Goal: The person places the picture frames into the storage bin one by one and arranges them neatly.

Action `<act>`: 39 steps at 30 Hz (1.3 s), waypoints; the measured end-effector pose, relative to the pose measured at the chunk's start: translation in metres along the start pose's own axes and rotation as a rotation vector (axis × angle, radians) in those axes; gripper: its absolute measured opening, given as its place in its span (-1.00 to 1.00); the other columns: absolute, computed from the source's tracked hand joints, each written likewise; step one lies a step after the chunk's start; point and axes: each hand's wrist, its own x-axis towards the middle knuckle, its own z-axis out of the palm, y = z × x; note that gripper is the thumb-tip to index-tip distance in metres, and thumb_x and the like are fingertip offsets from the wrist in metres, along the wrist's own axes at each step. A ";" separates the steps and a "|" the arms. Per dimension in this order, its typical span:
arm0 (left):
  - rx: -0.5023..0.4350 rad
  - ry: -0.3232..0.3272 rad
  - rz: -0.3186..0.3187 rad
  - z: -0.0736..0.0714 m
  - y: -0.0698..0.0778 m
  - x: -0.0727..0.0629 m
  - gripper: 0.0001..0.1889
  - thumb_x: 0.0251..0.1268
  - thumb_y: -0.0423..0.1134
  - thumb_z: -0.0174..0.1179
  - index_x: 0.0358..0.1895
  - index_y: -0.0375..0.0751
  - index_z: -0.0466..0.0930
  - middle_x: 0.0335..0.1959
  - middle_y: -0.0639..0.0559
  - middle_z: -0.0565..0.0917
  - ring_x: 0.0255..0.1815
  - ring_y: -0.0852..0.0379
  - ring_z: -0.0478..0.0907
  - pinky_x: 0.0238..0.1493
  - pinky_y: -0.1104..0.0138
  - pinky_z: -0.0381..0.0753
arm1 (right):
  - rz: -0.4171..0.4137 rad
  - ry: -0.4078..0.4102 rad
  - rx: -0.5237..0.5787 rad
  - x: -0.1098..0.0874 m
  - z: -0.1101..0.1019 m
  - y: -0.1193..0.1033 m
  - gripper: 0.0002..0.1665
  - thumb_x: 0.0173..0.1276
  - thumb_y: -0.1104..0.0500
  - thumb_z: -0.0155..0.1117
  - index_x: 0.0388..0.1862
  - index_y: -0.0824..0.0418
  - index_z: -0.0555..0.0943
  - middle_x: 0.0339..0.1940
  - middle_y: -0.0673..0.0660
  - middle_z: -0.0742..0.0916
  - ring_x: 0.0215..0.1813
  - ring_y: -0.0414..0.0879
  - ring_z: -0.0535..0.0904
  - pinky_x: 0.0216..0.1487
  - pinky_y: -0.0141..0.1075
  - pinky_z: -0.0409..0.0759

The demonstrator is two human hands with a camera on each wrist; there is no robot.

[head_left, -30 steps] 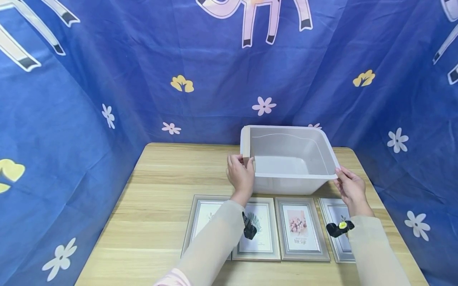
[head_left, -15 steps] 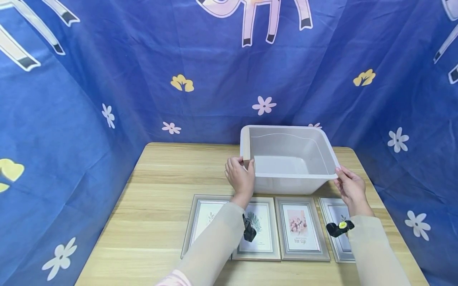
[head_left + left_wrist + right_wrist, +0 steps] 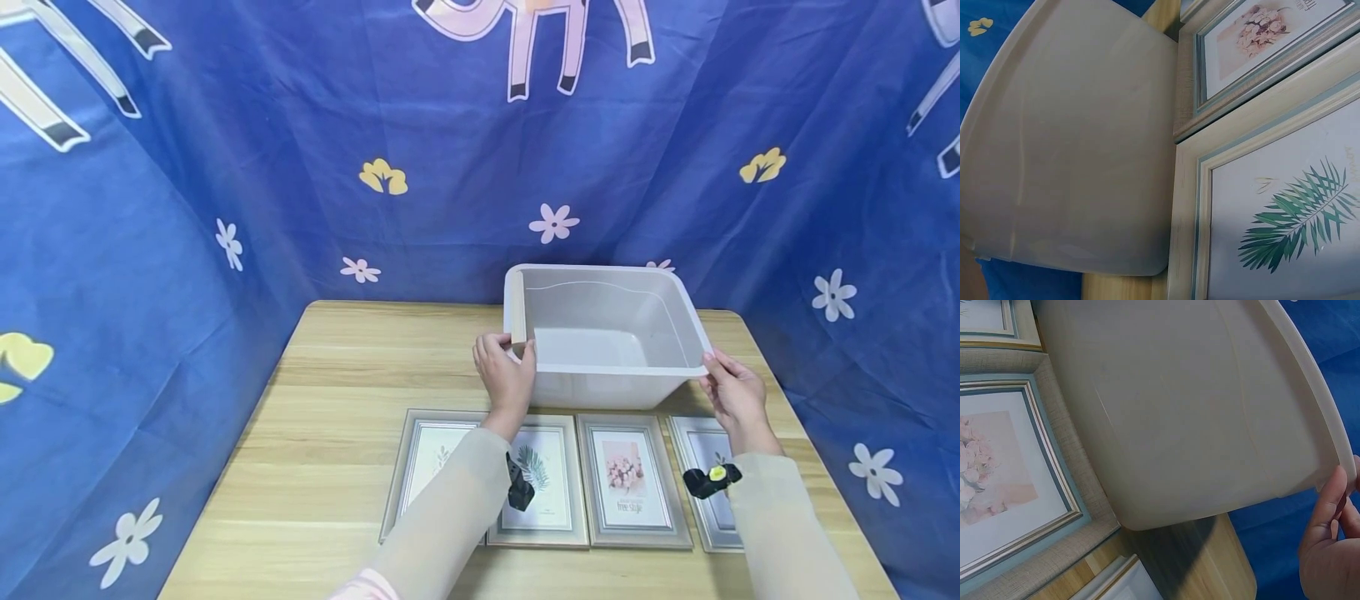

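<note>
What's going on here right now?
A person's left hand holds an upright piece, seen edge-on and perhaps a frame, at the left end inside the bin. The right hand pinches the near right corner of the bin's rim. Nearer the person, four frames lie face up in a row on the table, partly hidden by the arms.

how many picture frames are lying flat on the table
4, in front of the bin, left to right: leftmost frame, palm frame, pink-flower frame, rightmost frame. Sleeves cover parts; one could be hidden.
</note>
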 end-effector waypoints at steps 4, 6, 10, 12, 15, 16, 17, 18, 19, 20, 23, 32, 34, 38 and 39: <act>-0.016 -0.007 -0.002 -0.001 -0.001 0.000 -0.61 -0.06 -0.32 0.41 -0.24 -0.31 0.38 -0.29 -0.13 0.43 -0.16 -0.09 0.37 0.00 0.14 0.36 | -0.009 -0.003 -0.004 0.001 0.000 0.001 -0.89 0.21 0.21 0.38 -0.28 0.03 0.72 -0.44 0.02 0.68 -0.52 -0.27 0.55 -0.48 -0.52 0.60; -0.020 -0.009 -0.004 -0.001 -0.001 0.000 -0.62 -0.06 -0.32 0.41 -0.23 -0.31 0.39 -0.28 -0.12 0.43 -0.16 -0.08 0.38 -0.01 0.15 0.36 | -0.012 -0.003 -0.010 0.002 -0.001 0.002 -0.91 0.21 0.21 0.38 -0.32 0.02 0.71 -0.46 0.02 0.67 -0.52 -0.28 0.55 -0.48 -0.52 0.60; -0.039 -0.013 0.000 -0.002 -0.002 -0.001 -0.60 -0.07 -0.33 0.41 -0.20 -0.30 0.40 -0.28 -0.11 0.43 -0.18 -0.06 0.38 -0.03 0.16 0.36 | -0.020 -0.003 -0.012 0.002 -0.001 0.003 -0.92 0.20 0.20 0.38 -0.35 0.01 0.70 -0.48 0.02 0.67 -0.53 -0.28 0.54 -0.49 -0.53 0.59; -0.054 -0.014 0.003 -0.002 -0.002 -0.001 -0.59 -0.07 -0.33 0.41 -0.18 -0.30 0.40 -0.28 -0.10 0.43 -0.19 -0.05 0.38 -0.04 0.16 0.36 | -0.022 -0.005 -0.009 0.002 -0.002 0.003 -0.92 0.20 0.20 0.38 -0.35 0.01 0.70 -0.48 0.02 0.66 -0.53 -0.28 0.54 -0.49 -0.53 0.59; -0.080 -0.013 0.004 -0.002 -0.002 -0.002 -0.57 -0.08 -0.34 0.41 -0.13 -0.30 0.41 -0.29 -0.10 0.42 -0.20 -0.04 0.38 -0.04 0.16 0.35 | -0.021 -0.010 -0.010 0.002 -0.003 0.003 -0.92 0.20 0.20 0.39 -0.34 0.00 0.70 -0.47 0.02 0.67 -0.52 -0.28 0.54 -0.48 -0.53 0.59; -0.084 -0.014 0.000 -0.002 -0.002 -0.002 -0.56 -0.08 -0.34 0.42 -0.12 -0.30 0.42 -0.28 -0.10 0.43 -0.20 -0.04 0.38 -0.03 0.16 0.35 | -0.021 -0.010 -0.011 0.002 -0.003 0.003 -0.92 0.20 0.20 0.39 -0.35 0.00 0.71 -0.47 0.02 0.67 -0.52 -0.28 0.54 -0.49 -0.53 0.59; -0.082 -0.017 -0.007 -0.003 -0.002 -0.003 -0.55 -0.08 -0.33 0.42 -0.11 -0.29 0.42 -0.28 -0.09 0.43 -0.19 -0.03 0.38 -0.03 0.16 0.35 | -0.019 -0.012 -0.010 0.002 -0.003 0.003 -0.92 0.20 0.20 0.39 -0.34 0.00 0.70 -0.47 0.02 0.67 -0.53 -0.28 0.54 -0.49 -0.53 0.59; -0.078 -0.019 -0.015 -0.003 -0.003 -0.003 -0.55 -0.07 -0.31 0.42 -0.10 -0.28 0.42 -0.27 -0.09 0.43 -0.18 -0.03 0.38 -0.02 0.15 0.34 | -0.018 -0.014 -0.011 0.002 -0.003 0.003 -0.92 0.20 0.20 0.39 -0.34 0.00 0.70 -0.47 0.02 0.67 -0.53 -0.28 0.54 -0.49 -0.53 0.60; -0.074 -0.021 -0.022 -0.003 -0.003 -0.004 -0.54 -0.07 -0.28 0.43 -0.09 -0.28 0.43 -0.26 -0.09 0.44 -0.17 -0.03 0.39 -0.02 0.15 0.34 | -0.018 -0.017 -0.011 0.002 -0.003 0.003 -0.92 0.20 0.20 0.39 -0.34 0.00 0.70 -0.47 0.02 0.67 -0.53 -0.28 0.55 -0.48 -0.52 0.60; -0.068 -0.023 -0.029 -0.004 -0.003 -0.004 -0.53 -0.07 -0.25 0.43 -0.07 -0.27 0.43 -0.25 -0.08 0.44 -0.16 -0.02 0.39 -0.01 0.15 0.34 | -0.019 -0.019 -0.011 0.002 -0.003 0.003 -0.92 0.20 0.20 0.39 -0.34 0.00 0.70 -0.47 0.02 0.67 -0.53 -0.28 0.55 -0.48 -0.52 0.60; -0.042 -0.028 -0.043 -0.005 -0.004 -0.006 -0.48 -0.07 -0.14 0.44 -0.04 -0.23 0.44 -0.20 -0.06 0.46 -0.12 -0.01 0.39 0.00 0.13 0.33 | -0.016 -0.027 -0.019 0.002 -0.004 0.003 -0.91 0.21 0.19 0.38 -0.33 -0.01 0.69 -0.47 0.02 0.67 -0.53 -0.28 0.55 -0.48 -0.52 0.60; -0.072 -0.115 -0.007 -0.014 -0.013 -0.003 -0.28 -0.14 0.00 0.49 0.11 -0.25 0.44 -0.01 -0.08 0.48 -0.01 -0.04 0.40 0.02 0.08 0.35 | -0.015 -0.028 -0.006 0.003 -0.003 0.004 -0.91 0.21 0.22 0.38 -0.33 0.02 0.69 -0.49 0.03 0.67 -0.55 -0.26 0.55 -0.49 -0.50 0.60; -0.076 -0.146 0.025 -0.019 -0.015 0.000 -0.24 -0.14 0.01 0.49 0.16 -0.25 0.42 0.03 -0.09 0.48 0.02 -0.05 0.40 0.02 0.06 0.38 | -0.014 -0.032 -0.004 0.003 -0.003 0.004 -0.91 0.20 0.22 0.38 -0.33 0.03 0.69 -0.49 0.03 0.66 -0.55 -0.25 0.54 -0.50 -0.49 0.60; -0.062 -0.227 0.083 -0.030 -0.019 0.005 -0.15 -0.16 0.05 0.50 0.25 -0.23 0.38 0.14 -0.12 0.46 0.12 -0.06 0.39 0.11 0.01 0.38 | -0.020 -0.034 -0.009 0.003 -0.003 0.003 -0.91 0.21 0.23 0.38 -0.34 0.02 0.69 -0.49 0.02 0.66 -0.54 -0.26 0.54 -0.51 -0.50 0.60; -0.058 -0.249 0.094 -0.032 -0.021 0.007 -0.13 -0.17 0.06 0.50 0.27 -0.22 0.37 0.17 -0.13 0.45 0.15 -0.07 0.38 0.13 0.00 0.37 | -0.022 -0.035 -0.009 0.003 -0.003 0.003 -0.91 0.21 0.23 0.38 -0.34 0.01 0.69 -0.49 0.02 0.66 -0.54 -0.26 0.54 -0.51 -0.50 0.59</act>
